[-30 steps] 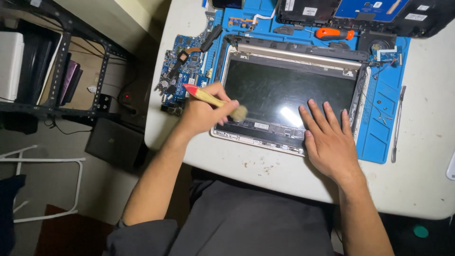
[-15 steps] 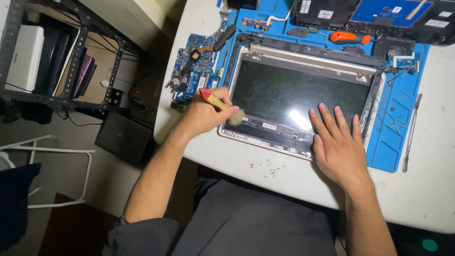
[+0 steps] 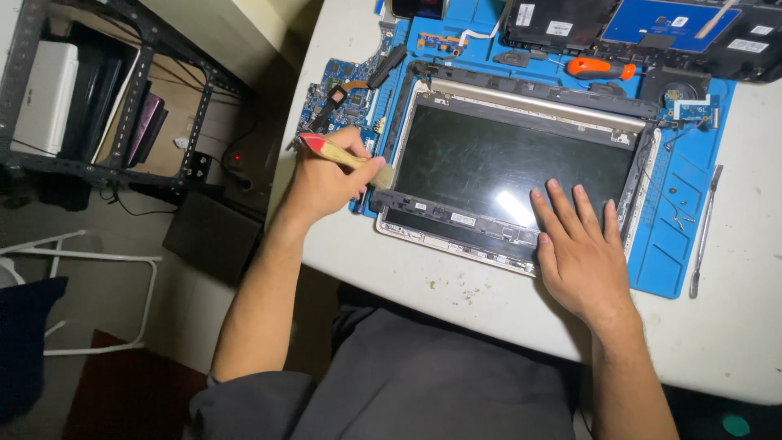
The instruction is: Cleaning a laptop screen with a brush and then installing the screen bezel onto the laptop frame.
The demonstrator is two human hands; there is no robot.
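Brush (image 3: 346, 157) shifted to screen's (image 3: 513, 167) left edge — white table (image 3: 733, 326), blue mat (image 3: 664, 261).

A white table (image 3: 733, 342) stands over a grey floor (image 3: 106, 301). Left of the table: a black metal shelf rack (image 3: 49, 163), 1 white chair frame (image 3: 98, 261) below it.

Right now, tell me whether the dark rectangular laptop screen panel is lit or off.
Off: the dark laptop screen panel shows only a reflected glare spot beside the right hand.
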